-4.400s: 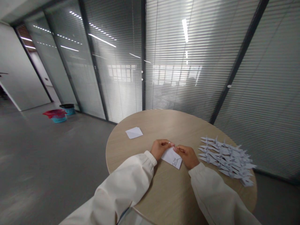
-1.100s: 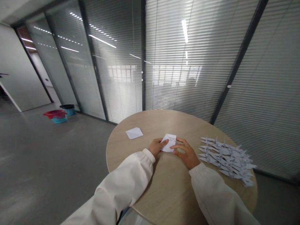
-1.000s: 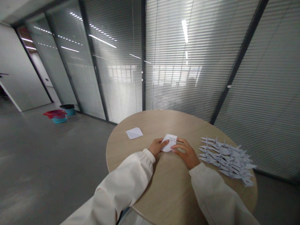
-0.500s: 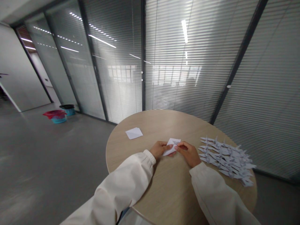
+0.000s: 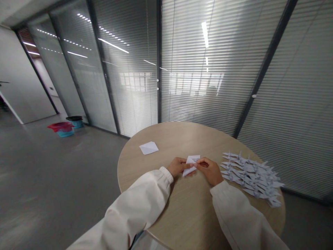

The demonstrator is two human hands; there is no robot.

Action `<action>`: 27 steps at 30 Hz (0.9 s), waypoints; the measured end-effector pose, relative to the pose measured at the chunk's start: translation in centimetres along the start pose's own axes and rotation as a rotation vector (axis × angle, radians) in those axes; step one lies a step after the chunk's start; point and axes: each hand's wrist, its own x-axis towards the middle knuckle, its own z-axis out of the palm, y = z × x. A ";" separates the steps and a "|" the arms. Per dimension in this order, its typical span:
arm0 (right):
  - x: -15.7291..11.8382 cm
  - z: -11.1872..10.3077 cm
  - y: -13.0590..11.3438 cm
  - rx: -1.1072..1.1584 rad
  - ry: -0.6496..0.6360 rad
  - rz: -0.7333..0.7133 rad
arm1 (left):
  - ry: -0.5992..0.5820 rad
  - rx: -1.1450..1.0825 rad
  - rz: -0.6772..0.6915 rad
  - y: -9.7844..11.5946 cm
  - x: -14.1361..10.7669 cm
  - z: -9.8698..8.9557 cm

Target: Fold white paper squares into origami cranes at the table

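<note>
L hand [image 5: 178, 167] & R hand [image 5: 209, 171] both pinch folded white paper sheet [image 5: 190, 164] tight between fingertips, on round light-wood table [image 5: 182, 211]; pile of white paper cranes [image 5: 249, 176] at 3 o'clock, flat white paper square [image 5: 148, 148] at 11.

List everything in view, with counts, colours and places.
Round table: one, light wood, centre.
Folded paper: one, white, between the hands.
Paper square: one, white, left of hands.
Paper cranes: many, pale, heaped on table's right.
Red-rimmed bin: one, blue base, far left floor.
Black-rimmed bin: one, blue base, behind it.
Glass wall with blinds: one, grey, behind table.
Left hand: one, on folded paper's left.
Right hand: one, on its right side.
Sleeves: two, white, on both arms.
</note>
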 end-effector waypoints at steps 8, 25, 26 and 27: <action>-0.3 0.1 -0.3 0.007 0.019 0.006 | -0.011 0.049 -0.002 0.1 0.0 0.0; -0.1 0.2 -0.9 0.313 -0.095 0.043 | -0.016 0.157 0.024 1.1 -0.9 0.9; -0.2 0.1 -0.9 0.314 -0.103 0.044 | -0.026 0.157 0.022 1.2 -1.0 1.0; -0.2 0.1 -0.9 0.309 -0.105 0.044 | -0.033 0.154 0.019 1.2 -1.0 1.0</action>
